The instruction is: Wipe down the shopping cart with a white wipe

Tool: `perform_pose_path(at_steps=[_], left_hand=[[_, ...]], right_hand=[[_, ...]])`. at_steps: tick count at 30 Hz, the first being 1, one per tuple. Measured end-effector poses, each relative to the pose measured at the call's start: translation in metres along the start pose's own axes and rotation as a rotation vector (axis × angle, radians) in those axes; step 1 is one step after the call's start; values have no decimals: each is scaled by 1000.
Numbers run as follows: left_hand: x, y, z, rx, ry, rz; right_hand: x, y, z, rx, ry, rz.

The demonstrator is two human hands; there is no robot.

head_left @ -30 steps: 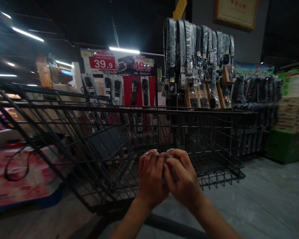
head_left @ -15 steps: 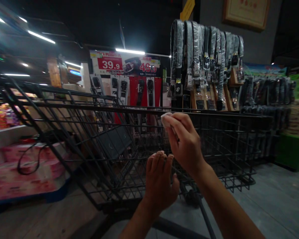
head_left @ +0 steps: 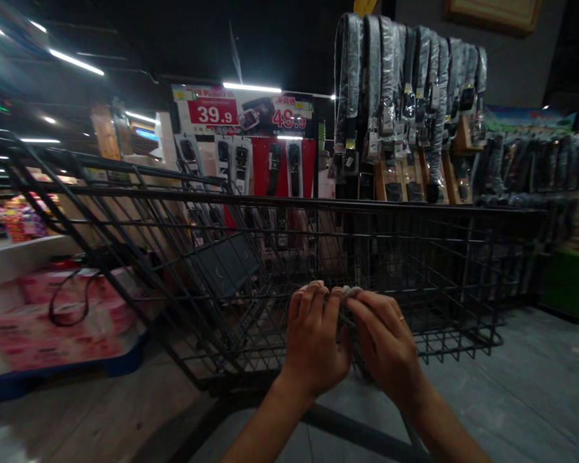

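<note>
A black wire shopping cart [head_left: 395,207] stands side-on in front of me. My left hand [head_left: 316,334] has its fingers curled over a horizontal wire of the cart's side, below the top rim. Close beside it on the right, my right hand [head_left: 388,337] pinches a small, crumpled pale cloth [head_left: 351,292] against the wires at about the same height. A ring shows on one finger of that hand. Most of the cloth is hidden under the fingers.
Behind the cart hang plastic-wrapped belts [head_left: 386,83] and boxed belts under a price sign [head_left: 217,114]. Pink packs [head_left: 72,308] are stacked on a blue pallet [head_left: 125,361] at left. A green box [head_left: 569,286] stands at right on the grey floor.
My right hand has come down from the cart's top rim to the lower wires beside my left hand, with the cloth still in it. The left hand keeps its hold.
</note>
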State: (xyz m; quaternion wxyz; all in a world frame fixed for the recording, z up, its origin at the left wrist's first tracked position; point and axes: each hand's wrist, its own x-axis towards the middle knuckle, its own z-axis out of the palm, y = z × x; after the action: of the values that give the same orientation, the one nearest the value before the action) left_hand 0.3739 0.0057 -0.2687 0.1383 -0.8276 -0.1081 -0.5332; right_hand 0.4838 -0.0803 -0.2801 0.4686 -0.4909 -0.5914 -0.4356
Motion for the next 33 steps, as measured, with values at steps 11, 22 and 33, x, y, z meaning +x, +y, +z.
perform_pose_path(at_steps=[11, 22, 33], left_hand=[[1, 3, -1, 24, -11, -17], [2, 5, 3, 55, 11, -36], [-11, -2, 7, 97, 40, 82]], right_hand=[[-80, 3, 0, -36, -78, -24], [16, -14, -34, -258, 252, 94], [-5, -6, -7, -116, 78, 76]])
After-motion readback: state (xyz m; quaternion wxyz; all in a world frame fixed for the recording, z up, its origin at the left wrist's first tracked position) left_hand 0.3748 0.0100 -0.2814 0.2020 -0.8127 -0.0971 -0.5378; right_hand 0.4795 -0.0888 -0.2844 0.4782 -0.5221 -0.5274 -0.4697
